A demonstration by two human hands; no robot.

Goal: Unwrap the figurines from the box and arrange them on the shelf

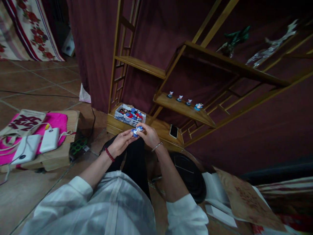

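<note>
Between both hands, above my lap, is a small blue and white figurine [137, 130]. My left hand [123, 141] grips it from the left, and a dark red bead bracelet circles that wrist. On the other side, my right hand [149, 135] pinches it with thumb and fingers; a silver bangle is on this wrist. Just beyond my hands stands an open box [129, 122] filled with red, blue and dark small pieces. Several small figurines [180, 98] stand in a row on the wooden shelf [188, 112] to the right.
A phone [173, 131] lies on the low wooden ledge. At left, white power banks [49, 139] and a cloth bag [26, 121] rest on a cardboard box [57, 159]. A black round stool [188, 173] stands at right, near paper bags [246, 195]. Glass ornaments [271, 47] sit on the upper shelf.
</note>
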